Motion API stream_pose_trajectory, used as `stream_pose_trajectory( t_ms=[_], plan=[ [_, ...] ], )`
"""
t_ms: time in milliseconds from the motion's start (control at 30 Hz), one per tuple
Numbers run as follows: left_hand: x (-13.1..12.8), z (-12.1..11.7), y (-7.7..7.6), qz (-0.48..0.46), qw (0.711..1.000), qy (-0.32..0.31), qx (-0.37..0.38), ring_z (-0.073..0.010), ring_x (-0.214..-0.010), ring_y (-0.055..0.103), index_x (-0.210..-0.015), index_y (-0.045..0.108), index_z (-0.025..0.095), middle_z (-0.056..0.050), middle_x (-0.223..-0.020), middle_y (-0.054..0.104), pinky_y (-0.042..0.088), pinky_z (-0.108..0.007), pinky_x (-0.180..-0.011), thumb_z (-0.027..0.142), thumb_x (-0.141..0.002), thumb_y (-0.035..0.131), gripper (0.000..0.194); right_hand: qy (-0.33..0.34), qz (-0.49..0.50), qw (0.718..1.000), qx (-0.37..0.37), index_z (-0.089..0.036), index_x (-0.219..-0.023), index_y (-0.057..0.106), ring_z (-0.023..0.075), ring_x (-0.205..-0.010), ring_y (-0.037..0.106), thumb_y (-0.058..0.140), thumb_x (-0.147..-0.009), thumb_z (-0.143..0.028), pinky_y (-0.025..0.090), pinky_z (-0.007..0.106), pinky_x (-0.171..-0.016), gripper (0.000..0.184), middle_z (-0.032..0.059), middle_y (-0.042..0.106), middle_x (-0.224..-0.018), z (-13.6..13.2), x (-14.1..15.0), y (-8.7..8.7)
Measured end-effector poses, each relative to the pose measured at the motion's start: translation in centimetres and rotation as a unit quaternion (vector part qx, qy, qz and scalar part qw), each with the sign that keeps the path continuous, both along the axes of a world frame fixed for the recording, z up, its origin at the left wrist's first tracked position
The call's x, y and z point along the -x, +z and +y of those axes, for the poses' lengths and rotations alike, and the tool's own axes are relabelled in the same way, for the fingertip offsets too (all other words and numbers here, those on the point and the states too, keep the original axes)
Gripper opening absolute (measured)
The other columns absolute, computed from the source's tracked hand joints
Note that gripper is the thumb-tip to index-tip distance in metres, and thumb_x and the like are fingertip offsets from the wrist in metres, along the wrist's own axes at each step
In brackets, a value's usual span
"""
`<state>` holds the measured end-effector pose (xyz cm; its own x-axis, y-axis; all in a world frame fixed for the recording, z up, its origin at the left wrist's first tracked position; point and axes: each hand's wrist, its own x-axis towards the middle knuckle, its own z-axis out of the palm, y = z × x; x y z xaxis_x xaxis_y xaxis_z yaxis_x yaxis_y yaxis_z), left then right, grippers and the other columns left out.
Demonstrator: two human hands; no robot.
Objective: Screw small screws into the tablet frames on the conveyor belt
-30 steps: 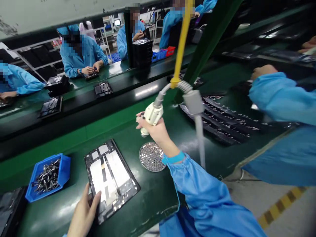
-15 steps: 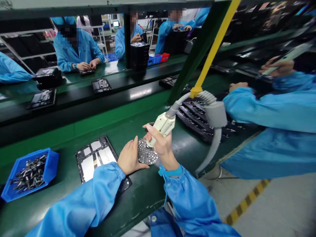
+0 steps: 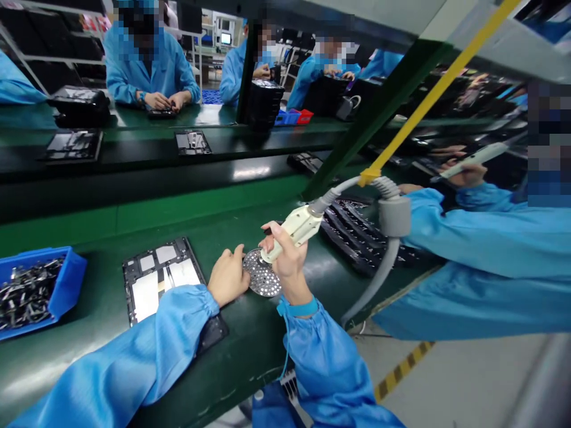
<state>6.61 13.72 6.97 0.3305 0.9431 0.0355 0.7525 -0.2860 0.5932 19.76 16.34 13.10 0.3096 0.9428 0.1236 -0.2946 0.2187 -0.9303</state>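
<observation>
My right hand [image 3: 286, 260] is closed around a cream electric screwdriver [image 3: 296, 229] that hangs from a yellow cord [image 3: 428, 101] and a grey hose [image 3: 379, 279]. Its tip touches a round perforated metal screw plate [image 3: 262, 276] on the green bench. My left hand [image 3: 228, 276] rests curled against the plate's left edge and grips it. A dark tablet frame [image 3: 160, 279] lies to the left, partly under my left sleeve.
A blue bin of metal parts [image 3: 35, 291] sits at far left. A co-worker's blue sleeve [image 3: 482, 232] crosses a stack of dark trays [image 3: 357, 232] on the right. Beyond runs a black conveyor [image 3: 187, 160] with frames, and people in blue coats sit opposite.
My left hand left the tablet frame's near edge and came to the screw plate. My right hand lowered the screwdriver's tip onto the plate. The view shifted a little.
</observation>
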Motion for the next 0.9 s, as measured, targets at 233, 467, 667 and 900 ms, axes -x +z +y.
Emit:
stream_pose_trajectory(
  t_ms=[233,467,667,900],
  plan=[
    [1.1,0.9,1.7,-0.024,0.997,-0.037,0.067,-0.0317,-0.123,0.071,-0.151,0.042,0.012,-0.014,-0.140,0.069,0.055,-0.050,-0.108,0.007,-0.088,0.049,0.064,0.017,-0.006,1.000,0.001,-0.019,-0.065,0.064,0.0095,-0.037,0.045,0.081,-0.069,-0.045,0.049,0.029,-0.048,0.031,-0.0069,0.049,-0.040,0.5,0.8,-0.3],
    [11.0,-4.3,5.6,-0.061,0.993,0.100,-0.032,-0.0191,-0.064,0.069,-0.130,0.067,0.021,-0.003,-0.083,0.075,0.057,-0.028,-0.060,0.047,-0.098,0.053,0.044,0.015,-0.003,1.000,-0.005,-0.020,-0.065,0.064,0.0098,-0.037,0.047,0.081,-0.069,-0.042,0.054,0.030,-0.049,0.028,-0.0080,0.050,-0.041,0.9,0.3,-0.8],
    [15.1,-7.7,4.9,0.006,0.926,0.376,-0.011,-0.0165,-0.064,0.065,-0.124,0.070,0.019,-0.003,-0.089,0.073,0.052,-0.024,-0.055,0.057,-0.083,0.066,0.056,0.005,-0.026,0.999,-0.021,-0.023,-0.057,0.056,0.0100,-0.036,0.047,0.078,-0.071,-0.042,0.060,0.033,-0.056,0.032,-0.0086,0.047,-0.039,2.7,-3.0,-1.0],
    [13.7,-8.5,2.2,-0.044,0.902,0.429,0.015,-0.0197,-0.062,0.065,-0.138,0.066,0.023,0.001,-0.068,0.068,0.052,-0.026,-0.056,0.063,-0.074,0.069,0.075,0.002,-0.052,0.998,-0.027,-0.024,-0.057,0.055,0.0108,-0.037,0.047,0.075,-0.073,-0.043,0.059,0.033,-0.054,0.032,-0.0085,0.044,-0.039,3.1,-4.0,-1.7]
  ],
)
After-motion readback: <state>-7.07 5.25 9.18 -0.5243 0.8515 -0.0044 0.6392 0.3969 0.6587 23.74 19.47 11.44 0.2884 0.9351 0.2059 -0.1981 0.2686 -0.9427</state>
